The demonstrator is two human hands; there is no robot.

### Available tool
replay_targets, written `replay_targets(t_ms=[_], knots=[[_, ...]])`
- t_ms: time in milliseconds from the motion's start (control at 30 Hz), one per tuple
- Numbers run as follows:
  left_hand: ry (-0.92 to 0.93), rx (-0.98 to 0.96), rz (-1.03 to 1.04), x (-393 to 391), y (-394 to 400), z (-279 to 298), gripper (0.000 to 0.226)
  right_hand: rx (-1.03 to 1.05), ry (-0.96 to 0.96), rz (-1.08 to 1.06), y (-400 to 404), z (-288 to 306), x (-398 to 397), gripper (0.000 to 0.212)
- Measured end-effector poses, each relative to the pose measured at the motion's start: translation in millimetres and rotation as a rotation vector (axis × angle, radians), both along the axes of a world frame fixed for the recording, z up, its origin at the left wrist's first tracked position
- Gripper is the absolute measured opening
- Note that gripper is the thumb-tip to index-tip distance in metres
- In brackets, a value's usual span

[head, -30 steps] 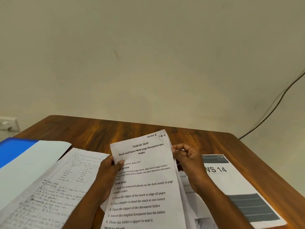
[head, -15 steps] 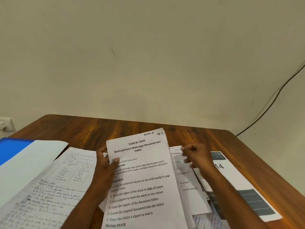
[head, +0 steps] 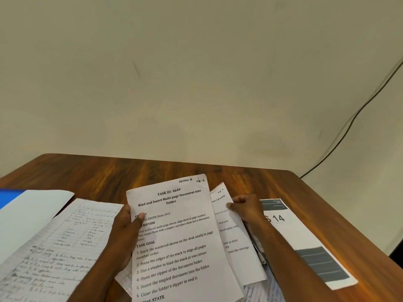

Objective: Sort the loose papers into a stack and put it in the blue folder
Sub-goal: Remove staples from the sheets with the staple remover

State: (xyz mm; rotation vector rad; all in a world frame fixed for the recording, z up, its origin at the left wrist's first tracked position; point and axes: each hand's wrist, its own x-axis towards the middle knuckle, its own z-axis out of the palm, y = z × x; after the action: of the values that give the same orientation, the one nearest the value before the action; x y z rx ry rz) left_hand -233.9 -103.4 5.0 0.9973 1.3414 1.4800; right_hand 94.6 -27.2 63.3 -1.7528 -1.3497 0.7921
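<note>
Two hands on paper from what I see: left hand grips the white printed task sheet at its left edge, thumb curled over the text, fingers hidden behind, so the sheet stands tilted up as the top page. Right hand pinches the upper edge of a second white printed sheet fanned out just behind it, probably to pull it square under the first. Stack not yet aligned. Handwritten lined pages lie flat on the brown wooden counter at left, a grey-banded printed sheet at right, both still loose. Blue folder sits far left, mostly covered by a blank white sheet.
</note>
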Motion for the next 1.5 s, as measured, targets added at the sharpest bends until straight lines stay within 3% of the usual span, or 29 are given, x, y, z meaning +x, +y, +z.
replay_targets(t_ms=[133,367,633,1067,1333,1500], knots=[[0.002,-0.005,0.012,-2,5,-3,0.018,0.096,0.152,0.033,-8,3,-1,0.005],[0.001,0.011,-0.014,-2,2,-2,0.018,0.147,0.378,0.029,-29,23,-5,0.011],[0.03,0.005,0.001,3,2,-2,0.015,0.164,0.436,0.098,-39,29,-13,0.009],[-0.049,0.018,-0.01,11,-7,8,0.025,0.353,0.206,0.338,-60,18,-39,0.017],[-0.048,-0.005,-0.025,21,-11,9,0.029,0.463,0.103,0.332,-71,10,-52,0.025],[-0.072,0.016,-0.05,25,-17,12,0.036,0.439,0.009,0.34,-74,10,-55,0.006]])
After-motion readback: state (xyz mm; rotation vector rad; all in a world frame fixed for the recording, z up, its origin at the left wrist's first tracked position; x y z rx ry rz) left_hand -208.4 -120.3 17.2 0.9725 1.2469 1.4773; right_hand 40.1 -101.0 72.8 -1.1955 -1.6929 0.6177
